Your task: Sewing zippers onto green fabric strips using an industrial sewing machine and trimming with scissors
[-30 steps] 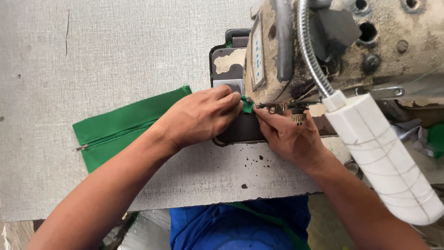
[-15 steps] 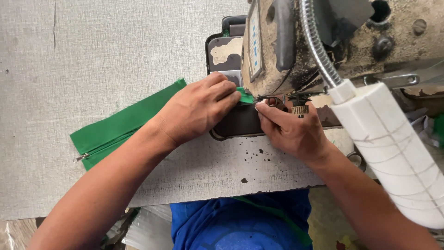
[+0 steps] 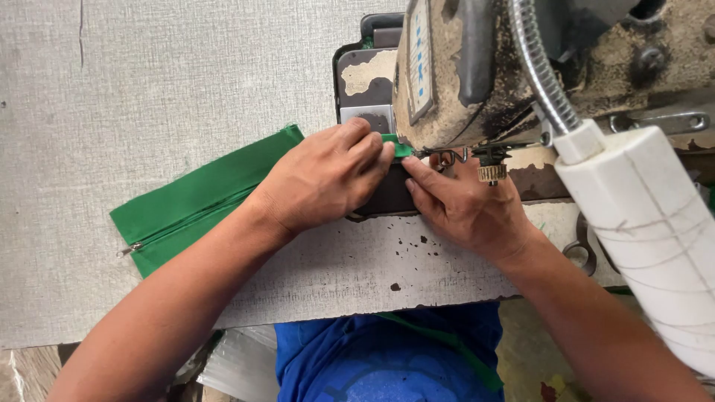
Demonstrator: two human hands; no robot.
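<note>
Feeding step at the sewing machine. Left hand lies flat, fingers pressing the green zippered fabric onto the bed; nothing pinched. Fabric trails to 8 o'clock across the grey table, leading edge at the presser foot. Right hand at 3 o'clock, fingertips closed on that edge. Next move likely needs steady, straight guiding along the seam line.

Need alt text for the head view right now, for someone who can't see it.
Both hands press a green zippered fabric piece flat at a worn sewing machine: the left hand lies on the cloth, the right hand pinches its end near the needle. A white lamp hangs at right.
</note>
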